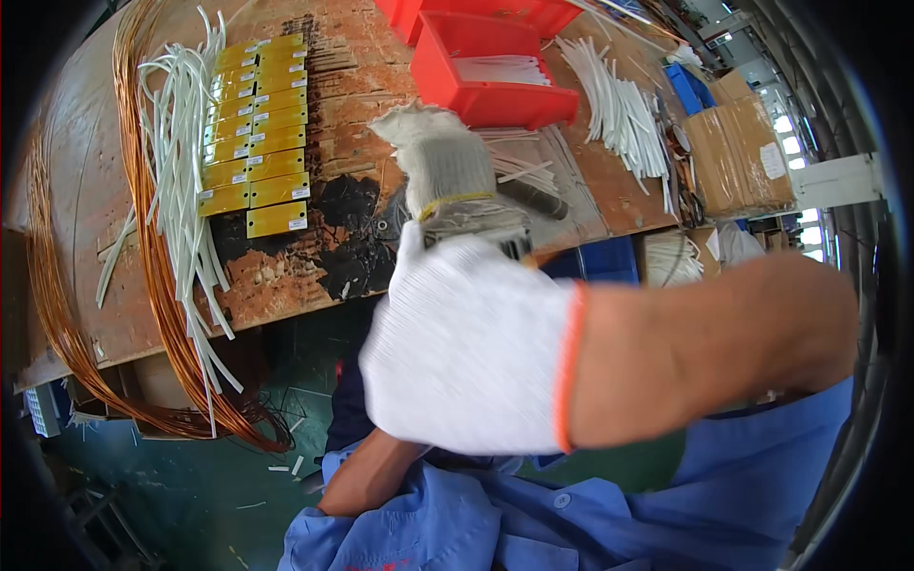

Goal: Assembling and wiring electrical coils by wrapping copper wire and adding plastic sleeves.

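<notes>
My right hand [466,352], in a white knit glove with an orange cuff, is raised in front of my body, slightly blurred. Its back faces the camera, and its fingers are mostly hidden. One narrow white glove finger [408,255] points up at its left edge; whose hand it belongs to is unclear. My left forearm [369,474] rises from below and runs behind the right glove, which hides my left hand. Just beyond, on the bench edge, lies a worn grey-white glove [443,162] with a yellow-edged cuff. What either hand holds cannot be seen.
On the wooden bench [357,76] lie yellow rectangular plates [278,219] in rows, white sleeving tubes [181,181] and copper wire bundles [143,190]. A red bin [524,103] holds white tubes. More tubes [624,119] and a cardboard box [738,157] are at right.
</notes>
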Demonstrator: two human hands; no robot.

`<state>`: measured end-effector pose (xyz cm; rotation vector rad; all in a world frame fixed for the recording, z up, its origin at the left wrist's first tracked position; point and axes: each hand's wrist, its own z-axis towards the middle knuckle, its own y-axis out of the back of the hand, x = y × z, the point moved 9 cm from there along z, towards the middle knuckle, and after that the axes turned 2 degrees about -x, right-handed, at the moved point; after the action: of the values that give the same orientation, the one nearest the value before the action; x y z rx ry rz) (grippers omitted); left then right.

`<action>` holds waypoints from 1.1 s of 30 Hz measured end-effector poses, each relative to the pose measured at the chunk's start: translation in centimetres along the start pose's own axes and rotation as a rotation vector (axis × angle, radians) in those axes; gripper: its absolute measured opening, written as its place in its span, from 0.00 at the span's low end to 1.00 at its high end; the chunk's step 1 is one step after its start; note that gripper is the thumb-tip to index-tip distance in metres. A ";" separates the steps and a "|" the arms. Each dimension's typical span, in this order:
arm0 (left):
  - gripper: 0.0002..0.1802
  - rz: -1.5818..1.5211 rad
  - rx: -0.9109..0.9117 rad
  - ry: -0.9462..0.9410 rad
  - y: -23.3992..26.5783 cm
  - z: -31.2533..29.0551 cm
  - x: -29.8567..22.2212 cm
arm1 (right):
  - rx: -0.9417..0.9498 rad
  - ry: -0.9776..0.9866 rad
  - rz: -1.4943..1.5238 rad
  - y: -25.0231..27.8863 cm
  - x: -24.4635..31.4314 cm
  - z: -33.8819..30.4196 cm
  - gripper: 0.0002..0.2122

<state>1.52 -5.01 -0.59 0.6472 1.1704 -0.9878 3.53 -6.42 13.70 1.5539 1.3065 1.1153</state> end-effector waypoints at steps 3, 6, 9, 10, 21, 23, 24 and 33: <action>0.42 0.028 0.018 0.011 -1.0 -1.3 2.3 | 0.402 -0.040 0.073 -1.4 -5.6 3.1 0.10; 0.52 -0.108 -0.112 0.006 -0.9 0.1 1.7 | 0.230 -0.040 0.126 -2.3 -10.8 1.8 0.08; 0.59 -0.041 -0.140 -0.034 0.8 0.8 1.2 | -0.209 0.127 0.180 -2.4 -12.9 -1.4 0.08; 0.61 -0.008 -0.119 -0.044 1.0 0.7 1.2 | -0.284 0.047 0.277 -2.4 -13.6 -3.2 0.08; 0.25 0.135 -0.044 -0.222 0.2 2.6 -1.4 | -0.317 -0.422 -0.283 -6.7 -2.7 -14.6 0.07; 0.25 0.115 -0.033 -0.194 0.0 2.5 -1.0 | -0.180 -0.373 -0.294 -5.1 0.9 -13.2 0.09; 0.25 0.103 -0.023 -0.169 0.0 2.4 -0.6 | -0.165 -0.373 -0.227 -3.8 2.0 -12.0 0.07; 0.50 0.126 -0.171 -0.130 0.1 0.7 0.2 | -0.279 0.260 -0.200 -1.9 -10.2 -4.3 0.09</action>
<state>1.93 -5.64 -0.55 0.5068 1.0731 -0.8019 -1.95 -16.07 11.82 1.0773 1.3737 1.3379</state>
